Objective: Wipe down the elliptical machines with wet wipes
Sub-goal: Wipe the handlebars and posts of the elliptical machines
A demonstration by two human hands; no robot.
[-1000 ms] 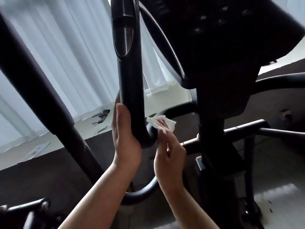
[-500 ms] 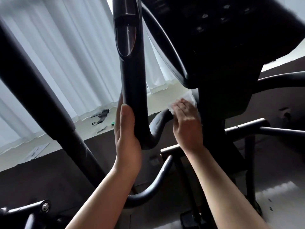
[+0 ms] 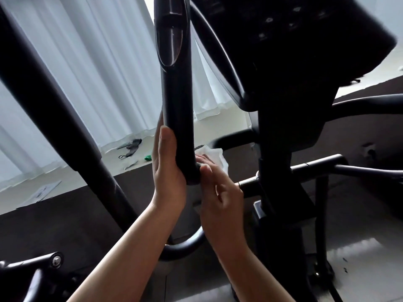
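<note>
Two hands work at the bend of the black handlebar [image 3: 176,110]. Our left hand [image 3: 168,171] lies open against the bar, thumb along it, steadying it. Our right hand [image 3: 220,192] pinches the white wipe [image 3: 214,156] against the curve just behind the bar. We judge the wipe limp, damp and easily bunched, best held folded under the fingertips; the bar is rigid and smooth.

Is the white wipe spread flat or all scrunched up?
Scrunched up. The wipe bunches in creases behind the right hand against the handlebar.
</note>
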